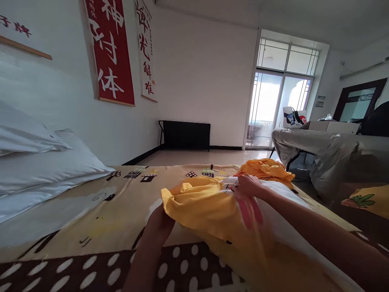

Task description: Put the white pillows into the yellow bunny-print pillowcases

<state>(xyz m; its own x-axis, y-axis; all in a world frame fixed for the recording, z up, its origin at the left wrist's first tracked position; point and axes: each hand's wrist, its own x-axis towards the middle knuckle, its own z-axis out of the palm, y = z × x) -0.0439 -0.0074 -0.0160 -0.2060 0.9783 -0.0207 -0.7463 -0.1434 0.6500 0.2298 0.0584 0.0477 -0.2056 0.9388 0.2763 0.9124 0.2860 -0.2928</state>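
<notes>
A yellow cloth [206, 202] with a white area and a pink-eared rabbit print lies bunched over the bed in front of me. My left hand [161, 221] grips its left end, fingers partly hidden beneath the fabric. On the white part near the rabbit's face, my right hand [251, 186] has its fingers closed on the cloth. Just behind my right hand is a crumpled orange cloth [267, 168].
The bed has a patterned beige sheet [121, 202] with a brown dotted band. White pillows [45, 170] are at the left. A plastic-covered table [322, 142] holds boxes and a bag at the right. A black folded item [187, 135] stands by the far wall.
</notes>
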